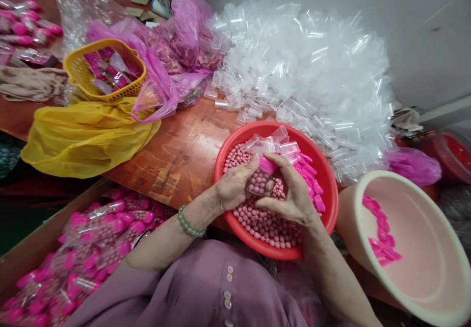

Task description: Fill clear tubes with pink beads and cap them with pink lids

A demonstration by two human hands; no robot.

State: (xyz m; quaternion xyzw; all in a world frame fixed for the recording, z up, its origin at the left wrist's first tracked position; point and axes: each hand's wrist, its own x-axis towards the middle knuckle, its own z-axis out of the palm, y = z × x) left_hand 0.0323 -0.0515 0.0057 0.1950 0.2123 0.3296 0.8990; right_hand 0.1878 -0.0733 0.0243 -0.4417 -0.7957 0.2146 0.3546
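Note:
Above the red basin, a small clear container with pink beads inside and a bright pink end is held between my hands. My left hand, with a green bead bracelet on its wrist, grips the container's left side. Curved around the right side is my right hand, its forefinger at the pink end and its thumb near the lower end. Loose pink beads fill much of the basin. Pink plastic pieces lie at its right side, and clear tubes at its back.
A large heap of clear tubes covers the table's back. At right stands a cream tub with several pink pieces. To the left are a yellow basket, a yellow bag and a box of filled pink-capped containers.

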